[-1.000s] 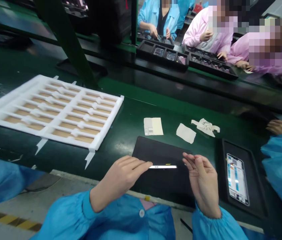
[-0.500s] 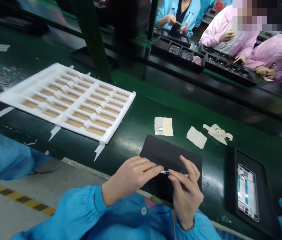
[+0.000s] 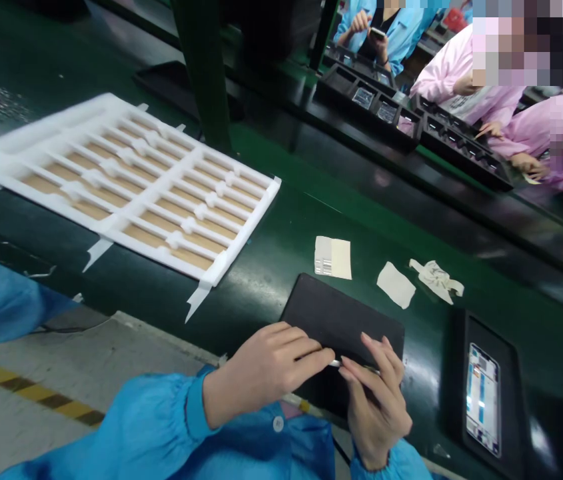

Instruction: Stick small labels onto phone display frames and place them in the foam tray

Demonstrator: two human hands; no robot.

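Just above the near edge of the pad (image 3: 334, 310): a strip (image 3: 335, 363), thin and white, pinched from both sides. Left hand (image 3: 271, 370) closed on its left end, right hand (image 3: 376, 400) narrowed on the right part, fingertips nearly meeting. Long axis crosswise, left to right along that edge, dipping slightly rightward. Equally near both hands.

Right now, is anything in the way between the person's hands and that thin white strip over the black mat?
Nothing visible does. The left hand and the right hand both pinch the thin white strip at their fingertips, over the black mat.
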